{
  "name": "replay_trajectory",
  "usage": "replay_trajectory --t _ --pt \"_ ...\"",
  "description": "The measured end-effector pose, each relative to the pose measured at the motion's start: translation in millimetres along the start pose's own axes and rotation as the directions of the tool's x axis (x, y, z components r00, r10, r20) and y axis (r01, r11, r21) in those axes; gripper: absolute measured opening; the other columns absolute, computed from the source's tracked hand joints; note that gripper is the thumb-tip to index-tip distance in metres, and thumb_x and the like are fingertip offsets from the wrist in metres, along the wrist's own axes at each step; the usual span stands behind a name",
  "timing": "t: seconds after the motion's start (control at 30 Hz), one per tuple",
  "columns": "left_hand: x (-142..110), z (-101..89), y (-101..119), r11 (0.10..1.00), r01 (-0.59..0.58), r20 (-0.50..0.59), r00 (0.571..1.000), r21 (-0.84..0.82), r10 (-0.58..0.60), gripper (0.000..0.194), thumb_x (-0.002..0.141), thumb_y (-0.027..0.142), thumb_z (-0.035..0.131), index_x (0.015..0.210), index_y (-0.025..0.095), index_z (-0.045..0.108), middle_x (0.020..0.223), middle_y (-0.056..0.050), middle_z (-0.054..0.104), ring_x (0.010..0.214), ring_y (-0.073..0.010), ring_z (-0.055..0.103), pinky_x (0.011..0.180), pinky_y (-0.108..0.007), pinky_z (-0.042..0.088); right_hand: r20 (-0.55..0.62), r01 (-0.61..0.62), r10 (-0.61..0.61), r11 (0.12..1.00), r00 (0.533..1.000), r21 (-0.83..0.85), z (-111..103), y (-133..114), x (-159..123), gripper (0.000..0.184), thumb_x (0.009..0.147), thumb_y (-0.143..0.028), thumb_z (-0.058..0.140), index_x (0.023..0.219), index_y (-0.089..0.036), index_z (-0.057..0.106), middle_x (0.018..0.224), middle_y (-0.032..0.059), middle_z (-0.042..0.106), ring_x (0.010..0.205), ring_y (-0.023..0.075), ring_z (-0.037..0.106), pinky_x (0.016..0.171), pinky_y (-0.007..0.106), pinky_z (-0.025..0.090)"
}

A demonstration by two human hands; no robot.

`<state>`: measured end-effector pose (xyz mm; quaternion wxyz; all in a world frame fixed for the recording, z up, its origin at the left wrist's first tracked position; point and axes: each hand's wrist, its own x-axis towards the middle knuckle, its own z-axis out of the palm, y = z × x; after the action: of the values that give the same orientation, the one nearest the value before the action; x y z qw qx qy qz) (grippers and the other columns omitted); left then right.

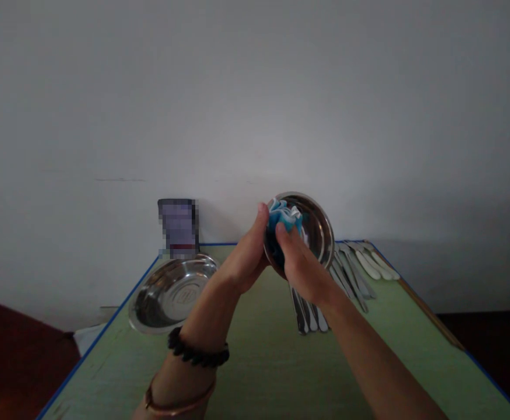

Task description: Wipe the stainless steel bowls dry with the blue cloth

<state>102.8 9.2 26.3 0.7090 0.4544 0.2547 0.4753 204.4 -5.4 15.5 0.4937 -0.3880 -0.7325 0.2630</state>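
A small steel bowl [316, 226] is held up above the green table [263, 361], tilted with its opening toward me. My left hand [245, 256] grips its left rim, thumb up along the edge. My right hand [301, 265] presses a crumpled blue and white cloth [283, 214] into the bowl's left inside wall, fingers closed on the cloth. Beaded and metal bracelets sit on my left wrist.
A wide steel basin [171, 291] stands at the table's back left. Several metal spoons [353, 271] and utensils lie in rows at the back right and under the bowl. A blurred dark packet [178, 227] leans on the white wall.
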Motion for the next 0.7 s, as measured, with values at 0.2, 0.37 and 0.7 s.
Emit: replay_trajectory --t 0.2,0.37,0.7 --pt "2.2 -7.2 2.7 0.998 -0.01 -0.096 0.995 0.067 0.016 0.043 0.081 0.047 0.05 0.118 0.027 0.053 0.112 -0.004 0.063 0.102 -0.0235 0.058 0.076 -0.032 0.051 -0.153 -0.035 0.011 0.987 0.988 -0.155 -25.0 5.4 5.3 0.026 0.083 -0.035 0.048 0.098 -0.018 0.061 0.099 0.0079 0.062 0.098 0.0212 0.056 0.092 0.039 0.039" --pt "-0.1 -13.1 8.1 1.0 -0.005 -0.08 0.997 0.006 0.005 0.036 0.084 0.036 0.048 0.116 0.021 0.055 0.105 -0.006 0.066 0.093 -0.0212 0.061 0.079 -0.033 0.051 -0.323 -0.197 0.334 0.899 0.885 0.391 -52.3 7.0 10.4 0.028 0.077 -0.043 0.056 0.091 -0.021 0.063 0.081 0.0019 0.066 0.08 0.0202 0.061 0.075 0.038 0.048" --pt "-1.6 -26.9 15.6 0.965 -0.011 -0.242 0.967 0.261 0.076 0.039 0.081 0.039 0.051 0.117 0.024 0.053 0.1 -0.004 0.066 0.079 -0.0171 0.063 0.062 -0.025 0.052 0.05 -0.161 0.403 0.245 0.914 0.956 -62.6 6.1 5.4 0.043 0.089 -0.04 0.024 0.081 -0.024 0.064 0.087 0.0029 0.07 0.094 0.0206 0.062 0.086 0.045 0.046"
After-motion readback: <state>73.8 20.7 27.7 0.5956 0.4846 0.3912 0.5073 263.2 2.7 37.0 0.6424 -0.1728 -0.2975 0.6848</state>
